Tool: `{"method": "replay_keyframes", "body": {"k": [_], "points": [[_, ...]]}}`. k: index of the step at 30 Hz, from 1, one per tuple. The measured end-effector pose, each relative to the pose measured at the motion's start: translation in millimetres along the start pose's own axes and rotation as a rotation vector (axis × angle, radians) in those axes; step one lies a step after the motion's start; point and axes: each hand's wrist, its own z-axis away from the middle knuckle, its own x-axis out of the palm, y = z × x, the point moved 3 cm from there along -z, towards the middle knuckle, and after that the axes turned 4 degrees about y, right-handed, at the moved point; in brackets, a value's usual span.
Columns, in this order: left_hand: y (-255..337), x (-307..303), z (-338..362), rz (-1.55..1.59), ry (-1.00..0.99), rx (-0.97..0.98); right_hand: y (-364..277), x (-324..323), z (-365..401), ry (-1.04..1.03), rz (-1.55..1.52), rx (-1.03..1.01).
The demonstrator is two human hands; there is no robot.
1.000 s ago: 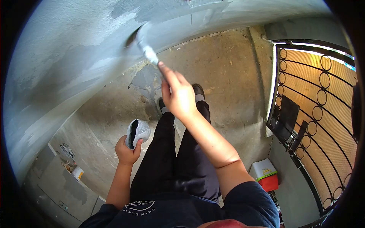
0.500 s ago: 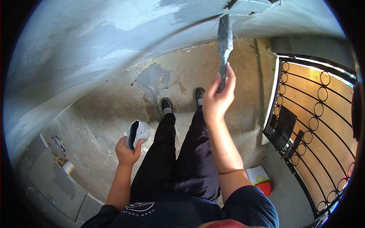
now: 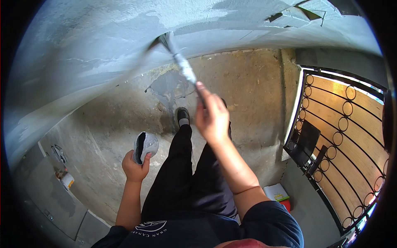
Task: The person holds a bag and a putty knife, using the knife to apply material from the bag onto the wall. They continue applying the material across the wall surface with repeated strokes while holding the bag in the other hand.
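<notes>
My right hand [image 3: 213, 118] grips the dark handle of a paintbrush [image 3: 180, 61], its fingers wrapped round it. The brush is smeared with pale paint and slightly blurred. Its dark bristles meet the grey-painted wall [image 3: 124, 29], where a shadow joins the tip. In my left hand [image 3: 135, 166] is a paint-smeared container [image 3: 151, 144], held low beside my left leg with its dark opening tilted to the left. What lies inside the container cannot be made out.
Ahead on the right, a torn, broken patch [image 3: 297, 14] marks the wall. A black metal gate [image 3: 345, 124] with rings stands right. The concrete floor [image 3: 252, 95] has a grey stain [image 3: 169, 84]. Near my right elbow lies a white-and-green box [image 3: 276, 192]. Small items [image 3: 65, 178] sit at left.
My right hand has swung left with the paintbrush, whose bristles moved from near the broken patch to farther left along the wall. My left hand and the container have barely shifted.
</notes>
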Motion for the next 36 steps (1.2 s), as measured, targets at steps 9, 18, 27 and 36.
{"method": "replay_keyframes", "body": {"k": [9,18,27,36], "points": [[3.2,4.3,5.2,0.038,-0.009,-0.03,26.6,-46.2,-9.3,0.397,-0.081,0.389],[2.7,0.1,6.9,0.009,0.026,-0.012,-28.0,10.4,-10.1,0.097,-0.129,-0.042],[7.4,-1.9,4.7,0.018,0.028,-0.002,-17.0,-20.2,-15.9,0.071,-0.036,-0.045],[3.0,-1.7,8.7,0.009,0.006,-0.006,10.6,-28.4,-12.1,0.403,-0.14,0.406]]}}
